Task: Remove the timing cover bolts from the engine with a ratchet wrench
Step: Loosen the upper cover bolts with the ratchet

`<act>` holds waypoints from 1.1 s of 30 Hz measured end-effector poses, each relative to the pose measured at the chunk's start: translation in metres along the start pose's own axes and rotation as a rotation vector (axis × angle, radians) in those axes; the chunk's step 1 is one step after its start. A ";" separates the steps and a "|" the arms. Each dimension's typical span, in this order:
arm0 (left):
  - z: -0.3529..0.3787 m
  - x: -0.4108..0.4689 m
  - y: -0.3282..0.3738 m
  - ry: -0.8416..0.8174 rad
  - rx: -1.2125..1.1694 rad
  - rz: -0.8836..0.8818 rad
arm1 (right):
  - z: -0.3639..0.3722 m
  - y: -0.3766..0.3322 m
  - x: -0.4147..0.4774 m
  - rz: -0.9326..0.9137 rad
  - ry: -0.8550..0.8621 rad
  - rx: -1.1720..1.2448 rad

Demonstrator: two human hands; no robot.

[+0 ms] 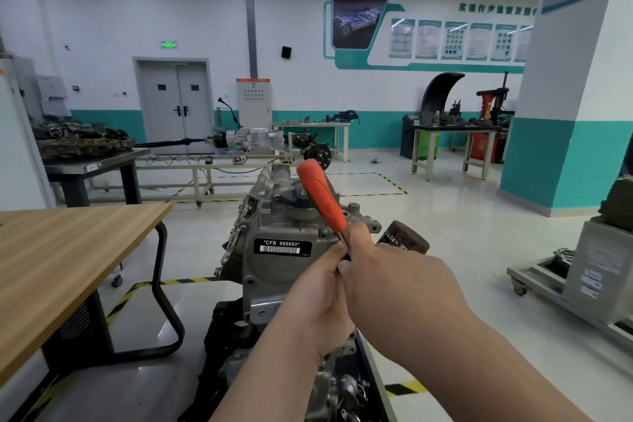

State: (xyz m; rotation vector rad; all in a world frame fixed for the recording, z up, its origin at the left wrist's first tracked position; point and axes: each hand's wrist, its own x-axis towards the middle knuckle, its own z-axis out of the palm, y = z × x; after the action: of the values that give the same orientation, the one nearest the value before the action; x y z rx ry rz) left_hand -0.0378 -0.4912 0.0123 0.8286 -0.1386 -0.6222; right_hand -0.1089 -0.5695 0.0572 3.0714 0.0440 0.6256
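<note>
**Q:** Biggest first. What's in front of you?

**A:** Wooden table on my left, bare top, standing on the pale floor. Just right of it is the engine, upright on a dark stand, grey cover side facing me.

**Q:** Hands?

**A:** Both are up against the engine's right front. My right hand comes in from the right with its fingers curled round the dark shank of the ratchet wrench, just below the grip. My left hand comes up from below, partly under the right one, and its fingers are curled on the same shank lower down. So both grip the wrench.

**Q:** Wrench position?

**A:** The orange handle sticks up and leans left, crossing in front of the engine top. Its head is hidden behind my hands, so I can't tell which bolt it's on.

**Q:** Small stuff?

**A:** A rusty brown cylinder juts from the engine just past my right hand. A black label on the cover reads CFB 666660, just left of my left thumb.
</note>
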 end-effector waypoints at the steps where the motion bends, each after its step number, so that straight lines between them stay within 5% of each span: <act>1: 0.000 -0.001 0.001 -0.013 0.008 0.008 | 0.000 -0.001 0.001 0.012 -0.006 0.003; 7: -0.007 -0.002 0.002 0.018 0.051 0.055 | 0.004 -0.006 -0.001 0.161 -0.010 0.349; 13: -0.008 -0.005 0.003 0.013 0.081 0.064 | 0.028 -0.003 -0.002 0.227 0.106 0.960; 15: -0.007 -0.008 0.003 0.042 0.126 0.056 | 0.037 -0.003 -0.003 0.376 0.128 1.256; 18: -0.007 -0.010 0.002 0.055 0.085 0.012 | 0.046 -0.009 -0.006 0.598 0.050 1.715; 26: -0.014 -0.008 -0.003 -0.018 0.117 -0.078 | 0.043 -0.008 -0.021 0.735 -0.180 2.667; 33: -0.010 -0.002 -0.006 0.015 0.142 -0.101 | 0.053 -0.012 -0.024 0.720 -0.215 3.008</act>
State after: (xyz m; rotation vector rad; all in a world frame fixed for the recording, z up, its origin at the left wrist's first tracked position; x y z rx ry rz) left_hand -0.0388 -0.4866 0.0014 0.9817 -0.1290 -0.7064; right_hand -0.1103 -0.5579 -0.0007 -0.0808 0.0679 0.1533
